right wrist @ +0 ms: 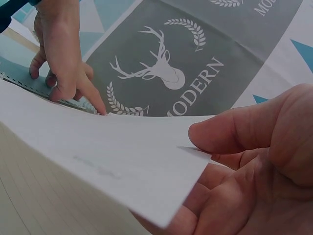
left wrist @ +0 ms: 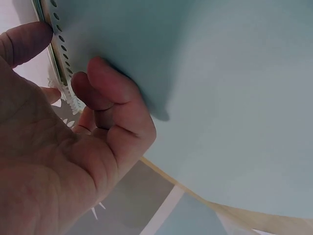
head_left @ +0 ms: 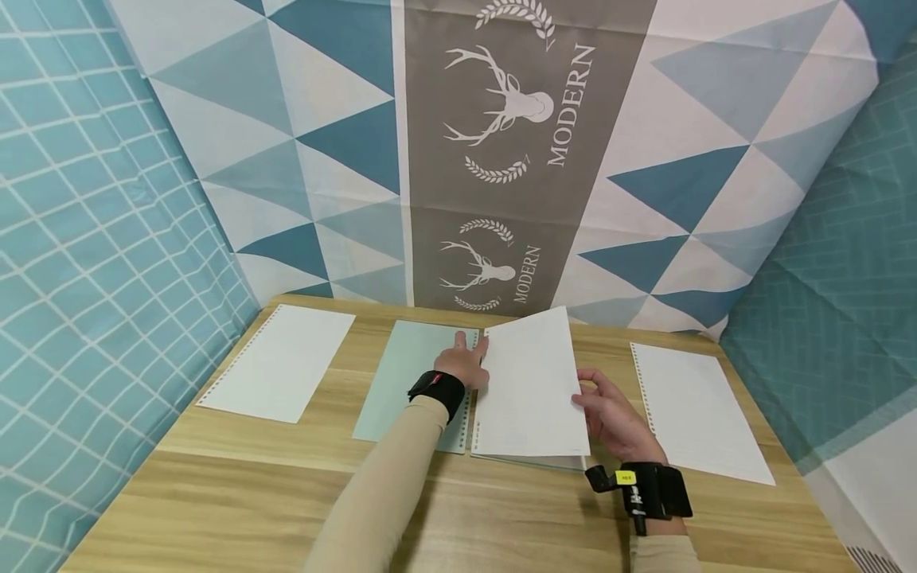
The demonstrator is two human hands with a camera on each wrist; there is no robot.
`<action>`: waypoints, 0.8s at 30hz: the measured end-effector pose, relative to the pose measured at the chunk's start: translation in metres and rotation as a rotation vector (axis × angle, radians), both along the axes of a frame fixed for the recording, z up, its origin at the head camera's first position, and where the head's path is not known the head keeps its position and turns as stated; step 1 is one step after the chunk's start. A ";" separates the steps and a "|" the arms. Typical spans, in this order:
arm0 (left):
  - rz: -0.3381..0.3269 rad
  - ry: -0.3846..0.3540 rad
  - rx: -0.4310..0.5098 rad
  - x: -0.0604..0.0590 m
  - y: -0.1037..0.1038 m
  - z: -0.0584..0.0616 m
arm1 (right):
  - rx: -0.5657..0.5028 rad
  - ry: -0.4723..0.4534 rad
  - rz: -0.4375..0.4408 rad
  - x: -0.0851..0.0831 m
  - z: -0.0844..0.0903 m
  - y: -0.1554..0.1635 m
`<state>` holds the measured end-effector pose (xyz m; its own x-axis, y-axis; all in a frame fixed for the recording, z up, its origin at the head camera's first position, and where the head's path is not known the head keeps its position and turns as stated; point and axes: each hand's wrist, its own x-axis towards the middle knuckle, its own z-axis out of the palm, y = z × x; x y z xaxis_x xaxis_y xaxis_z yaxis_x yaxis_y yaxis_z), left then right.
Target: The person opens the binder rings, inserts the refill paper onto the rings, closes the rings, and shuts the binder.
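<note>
the right hand [head_left: 616, 418] pinches the outer edge of a lifted white page [head_left: 530, 390] in the open binder [head_left: 419, 382] mid-surface. the left hand [head_left: 464, 362] presses loosely curled fingers [left wrist: 110, 85] at the punched spine. thin and floppy, the page likely tears at its holes, so hold the free edge.

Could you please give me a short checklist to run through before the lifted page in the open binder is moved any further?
1. Right hand pinches the lifted page at its outer edge: ok.
2. Left hand rests at the binder rings, fingers on the green cover: ok.
3. Page free of creases or tears: ok where visible; the punched edge cannot be told.
4. Rings open or closed: cannot tell.
5. Loose sheet at left and loose sheet at right lie apart from the binder: ok.
</note>
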<state>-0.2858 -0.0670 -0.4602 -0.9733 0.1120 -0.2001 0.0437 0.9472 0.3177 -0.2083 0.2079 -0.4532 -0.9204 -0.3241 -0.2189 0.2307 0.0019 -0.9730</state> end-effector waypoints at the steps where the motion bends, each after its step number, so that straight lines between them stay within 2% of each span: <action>1: 0.001 -0.001 -0.004 -0.002 0.000 -0.001 | -0.002 -0.001 0.001 0.000 0.000 0.000; 6: 0.023 -0.022 0.005 -0.011 0.001 -0.007 | 0.006 -0.005 0.000 0.000 0.000 0.001; 9: 0.014 -0.032 0.004 -0.014 0.001 -0.009 | 0.015 -0.006 -0.006 0.000 0.000 0.002; 12: 0.001 -0.033 -0.003 -0.014 0.001 -0.009 | 0.016 -0.002 -0.007 0.000 0.001 0.003; 19: 0.030 -0.072 0.100 -0.008 0.000 0.002 | -0.001 -0.007 0.001 -0.001 -0.001 0.004; 24: 0.021 -0.058 0.071 -0.008 0.000 0.001 | 0.010 -0.004 -0.008 -0.001 -0.003 0.005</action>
